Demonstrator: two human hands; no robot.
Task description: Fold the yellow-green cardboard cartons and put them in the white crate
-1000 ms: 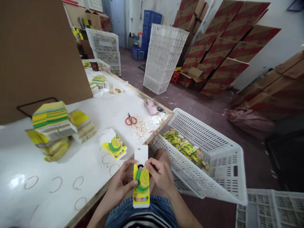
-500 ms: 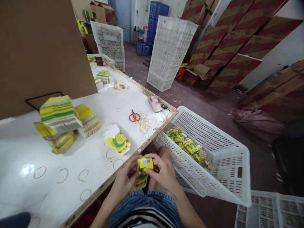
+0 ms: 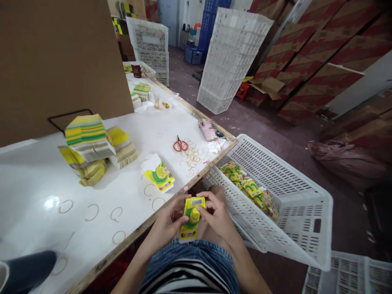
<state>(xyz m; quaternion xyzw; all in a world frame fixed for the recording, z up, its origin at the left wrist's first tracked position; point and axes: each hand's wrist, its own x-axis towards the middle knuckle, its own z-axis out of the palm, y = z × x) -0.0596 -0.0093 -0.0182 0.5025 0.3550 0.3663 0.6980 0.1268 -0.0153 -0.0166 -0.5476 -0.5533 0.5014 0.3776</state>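
Note:
Above my lap I hold a small yellow and green printed carton (image 3: 192, 216), its barcode side uppermost. My left hand (image 3: 171, 220) grips its left edge between thumb and fingers. My right hand (image 3: 214, 210) pinches the upper right side, the thumb on the front. A few flat yellow-green cartons (image 3: 159, 175) lie on the white table (image 3: 122, 188) just beyond my hands. To my right, a white plastic crate (image 3: 294, 220) holds many yellow-green packets (image 3: 249, 188).
Red-handled scissors (image 3: 180, 145) lie beside loose rubber bands (image 3: 194, 155). Bundled carton blanks (image 3: 88, 139) are piled at the left. A dark cup (image 3: 27, 271) is at the lower left. Stacked white crates (image 3: 232, 61) and cardboard boxes (image 3: 324, 53) stand behind.
The carton now shows more of its front and looks flatter between my hands. The whole view has shifted, bringing more of the dark cup into sight at lower left.

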